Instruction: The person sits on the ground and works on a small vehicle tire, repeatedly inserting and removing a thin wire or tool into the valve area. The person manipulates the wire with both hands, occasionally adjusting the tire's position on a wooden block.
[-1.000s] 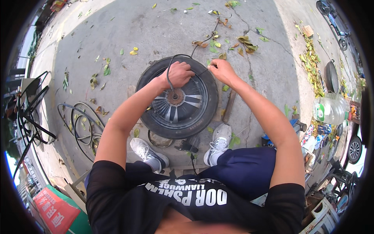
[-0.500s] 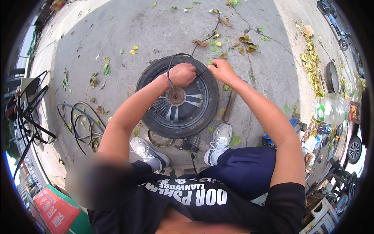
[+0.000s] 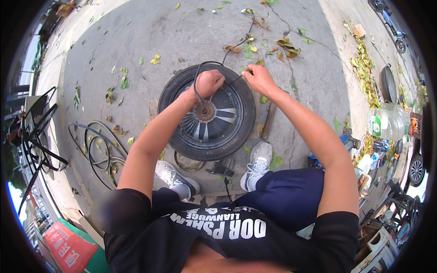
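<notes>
- Grey concrete ground (image 3: 150,27), strewn with scattered leaves; a curled brown clump (image 3: 288,48) lies near a long crack (image 3: 318,43);
- Loosely coiled dark hose (image 3: 108,159) at the left, its loops overlapping;
- Black tubular frame (image 3: 40,142) at the far left; below it, a red-and-green banner (image 3: 70,248);
- Strip of yellowing leaves (image 3: 363,66) down the right; beside it, a dark round pan (image 3: 388,84);
- Clear plastic jug (image 3: 389,123) on its side, green label showing;
- Blue two-wheeler (image 3: 388,22), upper right; silver-spoked car wheel (image 3: 416,170), right edge; pale slatted frame (image 3: 378,251), lower right
</notes>
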Tool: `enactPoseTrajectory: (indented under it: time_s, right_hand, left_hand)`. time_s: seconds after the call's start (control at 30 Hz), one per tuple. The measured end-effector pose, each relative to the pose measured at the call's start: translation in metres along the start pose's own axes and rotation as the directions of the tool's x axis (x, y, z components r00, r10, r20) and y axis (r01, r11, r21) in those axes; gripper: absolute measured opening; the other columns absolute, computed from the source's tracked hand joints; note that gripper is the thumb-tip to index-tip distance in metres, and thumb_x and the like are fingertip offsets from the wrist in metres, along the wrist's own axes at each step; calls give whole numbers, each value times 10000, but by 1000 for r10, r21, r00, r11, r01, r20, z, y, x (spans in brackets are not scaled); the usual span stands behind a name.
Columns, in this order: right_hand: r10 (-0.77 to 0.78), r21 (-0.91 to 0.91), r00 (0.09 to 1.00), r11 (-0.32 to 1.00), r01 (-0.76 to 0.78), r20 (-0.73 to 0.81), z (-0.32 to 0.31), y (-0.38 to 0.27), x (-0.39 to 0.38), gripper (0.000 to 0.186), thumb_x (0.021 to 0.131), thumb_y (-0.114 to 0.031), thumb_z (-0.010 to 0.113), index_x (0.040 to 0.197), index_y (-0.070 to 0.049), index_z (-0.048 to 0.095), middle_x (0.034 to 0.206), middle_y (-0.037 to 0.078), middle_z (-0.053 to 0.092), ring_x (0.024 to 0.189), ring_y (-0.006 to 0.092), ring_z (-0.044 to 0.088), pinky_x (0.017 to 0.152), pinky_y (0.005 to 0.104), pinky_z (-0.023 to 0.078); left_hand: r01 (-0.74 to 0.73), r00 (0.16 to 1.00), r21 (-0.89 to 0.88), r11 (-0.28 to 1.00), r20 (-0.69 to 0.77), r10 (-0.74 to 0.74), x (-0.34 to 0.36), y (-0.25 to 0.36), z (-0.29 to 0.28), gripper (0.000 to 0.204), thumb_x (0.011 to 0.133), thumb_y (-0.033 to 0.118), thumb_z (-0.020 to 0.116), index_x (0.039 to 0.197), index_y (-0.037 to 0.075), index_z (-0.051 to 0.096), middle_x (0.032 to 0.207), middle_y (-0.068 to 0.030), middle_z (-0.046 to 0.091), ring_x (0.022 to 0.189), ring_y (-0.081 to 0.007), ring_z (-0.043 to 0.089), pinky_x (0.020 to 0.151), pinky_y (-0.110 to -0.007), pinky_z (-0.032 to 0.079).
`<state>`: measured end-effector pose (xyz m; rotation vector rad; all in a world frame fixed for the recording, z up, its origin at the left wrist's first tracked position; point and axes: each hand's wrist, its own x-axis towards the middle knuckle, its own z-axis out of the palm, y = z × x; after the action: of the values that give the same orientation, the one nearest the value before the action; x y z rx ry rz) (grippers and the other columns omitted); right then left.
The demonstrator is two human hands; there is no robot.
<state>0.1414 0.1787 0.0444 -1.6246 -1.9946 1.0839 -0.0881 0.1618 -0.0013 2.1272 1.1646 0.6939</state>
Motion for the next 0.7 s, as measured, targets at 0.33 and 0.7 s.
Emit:
enactPoseTrajectory:
  time_s: [0.33, 0.7]
  right_hand:
    - [8, 23, 1000, 1000, -9, 5, 0, -1, 0, 284, 859, -256, 609, 898, 21, 662, 816, 232, 660, 786, 370, 645, 716, 420, 486]
    - [-3, 26, 1000, 1000, 2, 16, 3, 0, 1, 289, 860, -252, 607, 903, 28, 661, 845, 228, 668, 809, 373, 647, 729, 415, 487]
  left_hand:
    - [65, 997, -114, 991, -33, -69, -8, -2, -11, 142, 850, 91, 644, 854, -45, 682, 826, -158, 663, 759, -259, 655, 689, -334, 513]
    - [13, 988, -75, 997, -154, -25, -13, -3, -16, 124, 842, 76, 654, 882, -37, 686, 861, -148, 658, 778, -283, 651, 696, -344, 518]
